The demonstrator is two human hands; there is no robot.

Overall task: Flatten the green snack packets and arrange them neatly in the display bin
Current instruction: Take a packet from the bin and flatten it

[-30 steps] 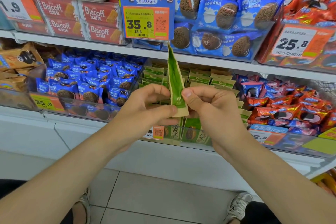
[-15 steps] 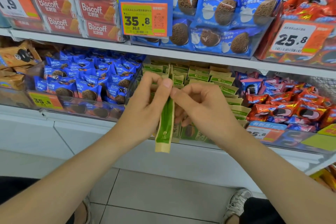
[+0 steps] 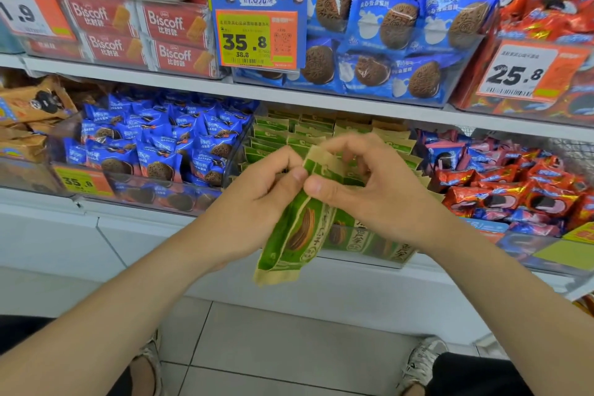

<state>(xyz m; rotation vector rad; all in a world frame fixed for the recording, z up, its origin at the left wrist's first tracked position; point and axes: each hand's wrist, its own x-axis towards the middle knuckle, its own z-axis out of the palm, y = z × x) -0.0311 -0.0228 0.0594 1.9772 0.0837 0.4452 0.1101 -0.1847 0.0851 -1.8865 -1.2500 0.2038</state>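
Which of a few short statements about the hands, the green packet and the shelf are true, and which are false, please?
1. The left hand and the right hand both pinch one green packet. True.
2. That green packet already lies in the display bin. False: it is held up in front of the bin.
3. The blue cookie packets sit left of the green ones on the shelf. True.
4. The blue-framed price tag reads 25.8. False: it reads 35.8.
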